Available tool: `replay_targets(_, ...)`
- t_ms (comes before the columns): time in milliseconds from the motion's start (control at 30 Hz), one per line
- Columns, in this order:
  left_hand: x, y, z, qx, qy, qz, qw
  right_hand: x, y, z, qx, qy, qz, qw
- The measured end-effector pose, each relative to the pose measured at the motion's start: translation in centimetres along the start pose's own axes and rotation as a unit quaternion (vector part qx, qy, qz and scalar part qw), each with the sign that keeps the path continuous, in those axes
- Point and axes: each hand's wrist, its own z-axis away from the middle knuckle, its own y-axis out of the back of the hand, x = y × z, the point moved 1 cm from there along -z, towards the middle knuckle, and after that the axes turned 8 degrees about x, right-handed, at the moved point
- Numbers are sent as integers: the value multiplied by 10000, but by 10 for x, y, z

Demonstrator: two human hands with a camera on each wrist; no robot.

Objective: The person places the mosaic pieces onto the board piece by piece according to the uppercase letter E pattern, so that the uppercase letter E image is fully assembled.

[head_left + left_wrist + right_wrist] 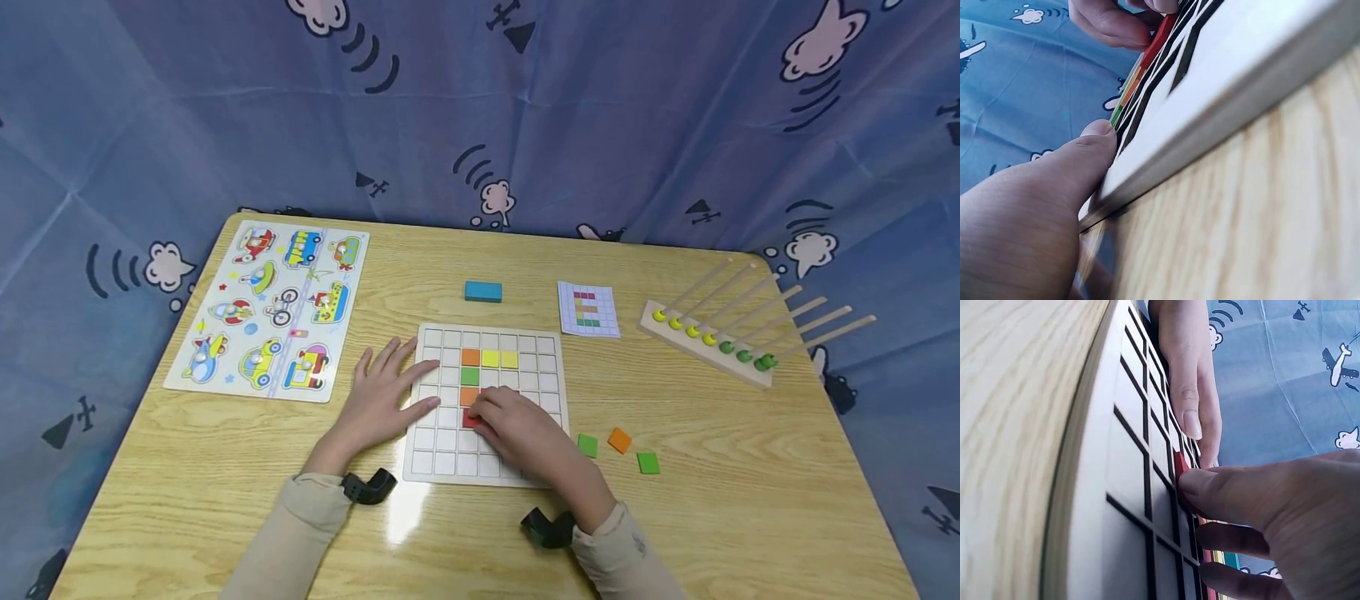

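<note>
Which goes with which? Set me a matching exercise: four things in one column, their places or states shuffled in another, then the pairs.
1. Left hand
2. Right hand
3. Blue block
4. Pegged stand

A. touching a red tile
B. bearing yellow and green beads
C. at the left edge of the grid board
D. just beyond the grid board's far edge

Pairs: 1-C; 2-A; 3-D; 4-B

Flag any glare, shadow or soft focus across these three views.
Head: a white glare patch on the tabletop, just below the grid board and between the wrists; left wrist: the nearby wood grain is blurred; right wrist: shadow darkens the board's lower cells beside the right hand, and the wood grain at left is soft.
</note>
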Motion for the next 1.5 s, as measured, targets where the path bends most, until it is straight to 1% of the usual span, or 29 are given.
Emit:
replay_targets(133, 0, 0, 0, 14, -6, -15, 10000, -2, -1, -2, 57, 102, 47, 9999)
replay_targets(467, 0, -1, 1, 19, -16, -7, 10000, -5, -1, -3, -117, -99, 146, 9998)
replay_targets(667, 0, 0, 0, 12, -15, -5, 10000, -4, -1, -3, -178, -135, 175, 9996)
replay_targets(800, 0, 0, 0, 21, -17, 3, 10000, -2, 3, 2, -23, -171, 106, 9998)
replay_targets(900, 0, -1, -1, 32, -15, -12, 10000, 2, 12, 12, 162, -401, 74, 9990)
replay_targets(1000, -1, -2, 0, -6, -2, -38, 10000, 10, 25, 27, 263, -836, 110, 9961)
replay_targets(1167, 1, -2, 1, -30, 12, -10, 10000, 33, 47, 61, 520, -1434, 222, 9880)
replay_targets(1233, 1, -2, 1, -2, 4, -4, 10000, 43, 54, 75, 678, -1636, 235, 9839)
replay_targets(1300, 1, -2, 1, 6, 2, 4, 10000, 51, 60, 89, 748, -1880, 242, 9790)
replay_targets(1367, 1, -2, 1, -3, 4, -10, 10000, 58, 65, 101, 702, -2152, 215, 9738)
replay_targets(1500, 0, -2, 1, -6, -6, 7, 10000, 68, 69, 119, 293, -2605, 108, 9650)
